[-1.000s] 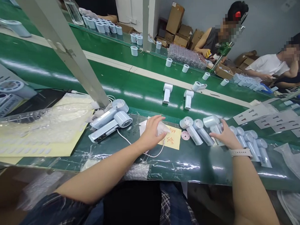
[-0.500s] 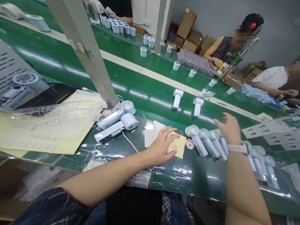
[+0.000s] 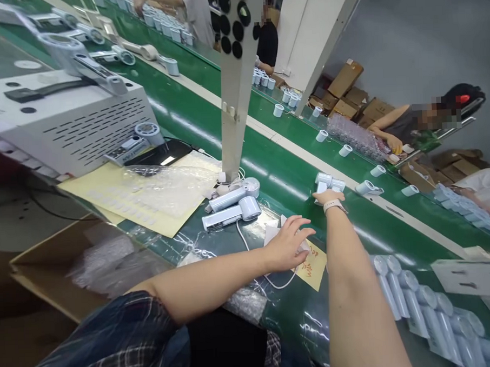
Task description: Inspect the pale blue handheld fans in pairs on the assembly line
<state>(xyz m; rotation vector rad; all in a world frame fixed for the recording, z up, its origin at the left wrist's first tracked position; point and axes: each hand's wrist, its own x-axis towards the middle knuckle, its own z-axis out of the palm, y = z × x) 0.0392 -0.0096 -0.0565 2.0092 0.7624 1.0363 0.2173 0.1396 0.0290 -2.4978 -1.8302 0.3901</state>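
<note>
My right hand (image 3: 330,197), with a white band at the wrist, reaches over the green conveyor belt. Its fingers close round the handles of two light blue handheld fans (image 3: 325,178), whose round heads stick out beyond it; the handles are mostly hidden. My left hand (image 3: 289,244) hovers over a yellow note (image 3: 313,264) with red writing, fingers curved and apart, holding nothing. A white cable (image 3: 280,286) loops below it. Two more handheld fans (image 3: 230,215) lie left of this hand. A row of several fans (image 3: 427,305) lies to the right of my right forearm.
A metal post (image 3: 231,114) rises between bench and belt. Left stand a white vented machine (image 3: 100,125) and an open carton (image 3: 49,257). White cards (image 3: 468,276) lie at the right. Small blue cups (image 3: 345,150) line the belt's far side, where other people work.
My right hand has moved from the fan row out to the belt and closed on the two fans there. My left hand stays open by the note. The view has swung left.
</note>
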